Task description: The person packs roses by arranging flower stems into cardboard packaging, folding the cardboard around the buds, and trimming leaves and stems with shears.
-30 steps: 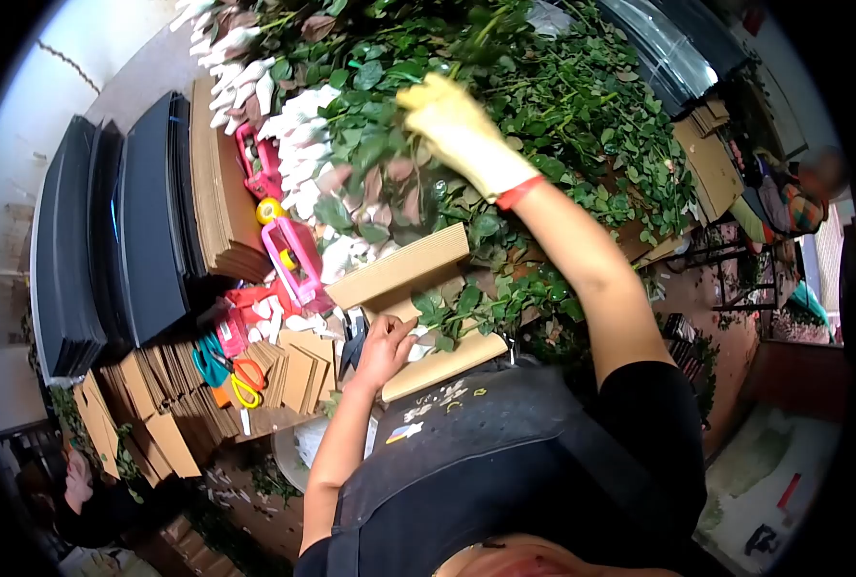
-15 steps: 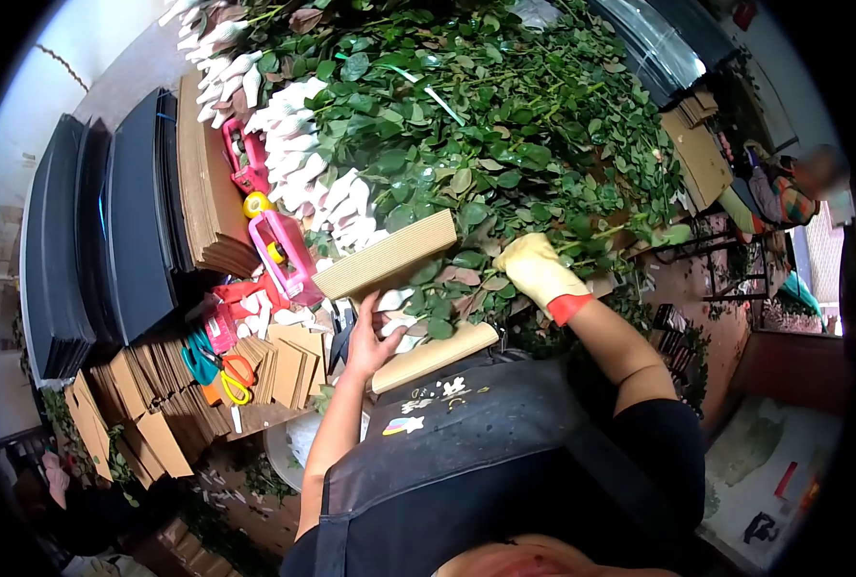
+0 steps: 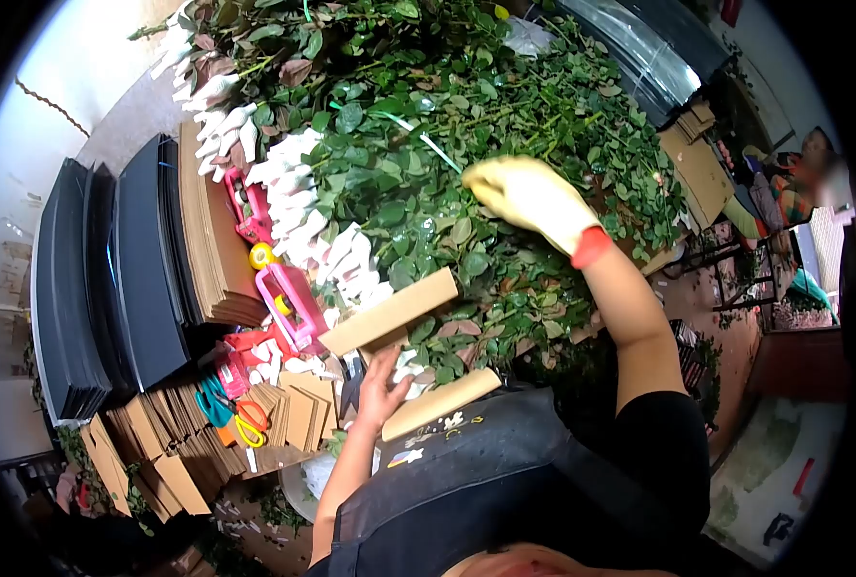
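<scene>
My bare left hand [image 3: 382, 389] rests with fingers stretched out at a piece of folded corrugated cardboard [image 3: 390, 313], beside a few white-wrapped flower heads [image 3: 409, 370]. Their leafy stems lie between this cardboard and a second cardboard edge [image 3: 442, 404] close to my apron. Over the big heap of leafy rose stems [image 3: 505, 125] is my right hand [image 3: 534, 197] in a pale yellow glove with a red cuff. Its fingers are bent together by the tip of a thin pale strip [image 3: 440, 152]; whatever they pinch is hidden.
Pink tape dispensers [image 3: 293, 308] stand left of a row of white-wrapped flower heads [image 3: 298, 192]. Scissors with orange-yellow handles [image 3: 252, 423] lie near small cardboard pieces [image 3: 308, 409]. Dark sheets [image 3: 144, 260] stack at left. Another person [image 3: 793, 178] sits at far right.
My right hand has moved up and away from the cardboard bundle, onto the heap of stems. My left hand stays at the cardboard, its fingers now straighter. The view has shifted slightly.
</scene>
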### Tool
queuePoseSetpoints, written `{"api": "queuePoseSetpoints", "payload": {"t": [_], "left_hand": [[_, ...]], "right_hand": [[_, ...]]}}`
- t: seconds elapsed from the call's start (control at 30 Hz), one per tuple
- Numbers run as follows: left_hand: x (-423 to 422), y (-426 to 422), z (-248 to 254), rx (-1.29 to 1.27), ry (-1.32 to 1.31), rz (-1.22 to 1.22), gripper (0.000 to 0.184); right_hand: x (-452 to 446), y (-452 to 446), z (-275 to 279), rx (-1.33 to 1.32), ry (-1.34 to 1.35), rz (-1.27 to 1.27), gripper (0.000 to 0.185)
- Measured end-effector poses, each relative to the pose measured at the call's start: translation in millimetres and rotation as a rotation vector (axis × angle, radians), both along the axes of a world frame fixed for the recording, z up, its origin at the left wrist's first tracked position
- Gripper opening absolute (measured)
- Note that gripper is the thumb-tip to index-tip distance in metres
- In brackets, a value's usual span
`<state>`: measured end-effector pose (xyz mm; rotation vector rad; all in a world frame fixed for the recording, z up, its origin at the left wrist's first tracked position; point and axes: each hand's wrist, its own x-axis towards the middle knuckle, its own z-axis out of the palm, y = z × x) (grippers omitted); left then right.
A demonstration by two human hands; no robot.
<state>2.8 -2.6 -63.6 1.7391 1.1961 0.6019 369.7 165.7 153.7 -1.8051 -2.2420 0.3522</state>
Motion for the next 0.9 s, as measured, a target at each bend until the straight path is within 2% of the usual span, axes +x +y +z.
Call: {"api": "queuePoseSetpoints", "payload": {"t": [0.03, 0.1, 0.2, 0.23, 0.33, 0.4, 0.43, 0.5, 0.57, 0.6, 0.63, 0.77, 0.8, 0.83, 0.9], "left_hand": [[-0.3, 0.7, -0.5, -0.009, 0.011, -0.005, 0.060], [-1.1, 0.6, -2.9, -0.027, -0.009, -0.008, 0.059], [1.7, 1.6, 3.8, -0.015, -0.006, 0.008, 0.056], [2.0, 1.4, 5.0, -0.026, -0.017, 0.014, 0.056], [0.7, 3.2, 2.2, 0.049, 0.014, 0.014, 0.055], [0.9, 0.8, -0.8, 0.066, 0.016, 0.023, 0.055], [2.9, 1.7, 9.0, -0.058, -0.002, 0.046, 0.055], [1.6, 1.6, 4.0, 0.025, 0.007, 0.031, 0.056], [0.9, 1.1, 0.5, 0.058, 0.011, 0.026, 0.055], [1.7, 2.1, 5.6, 0.006, -0.009, 0.031, 0.054], [0.9, 2.7, 5.9, 0.020, -0.010, 0.024, 0.054], [-0.3, 0.5, -2.0, 0.058, -0.010, 0.020, 0.052], [-1.3, 1.3, -2.3, 0.100, 0.019, 0.013, 0.050], [-1.6, 2.1, -3.2, 0.140, 0.047, 0.000, 0.049], [-1.0, 3.6, -5.5, 0.181, 0.061, 0.021, 0.040]], "right_hand": [[6.5, 35.1, -18.1, 0.192, -0.021, 0.037, 0.023], [23.3, 104.6, -63.7, 0.390, -0.149, 0.025, 0.023], [14.3, 161.1, -91.4, 0.320, -0.708, -0.131, 0.024], [16.3, 171.4, -108.5, 0.320, -0.629, -0.078, 0.024], [13.3, 178.5, -95.2, 0.208, -0.490, 0.021, 0.023], [12.1, 176.4, -60.5, 0.000, -0.437, -0.141, 0.023], [13.2, 170.4, -42.0, -0.069, -0.385, -0.261, 0.022], [27.5, 149.2, -8.5, 0.350, -0.425, -0.103, 0.021], [31.4, 123.0, 10.1, 0.936, -0.261, 0.115, 0.024], [27.5, 105.8, 23.1, 1.031, -0.287, 0.156, 0.028], [25.1, 95.6, 42.5, 0.744, -0.423, 0.048, 0.031], [66.7, 40.7, 74.2, 1.027, -0.072, 0.191, 0.037], [64.6, 12.6, 76.6, 0.973, -0.133, 0.108, 0.037], [75.8, -6.2, 73.0, 0.809, -0.130, 0.076, 0.034], [94.6, -38.3, 57.2, 0.642, -0.054, 0.039, 0.032]]}}
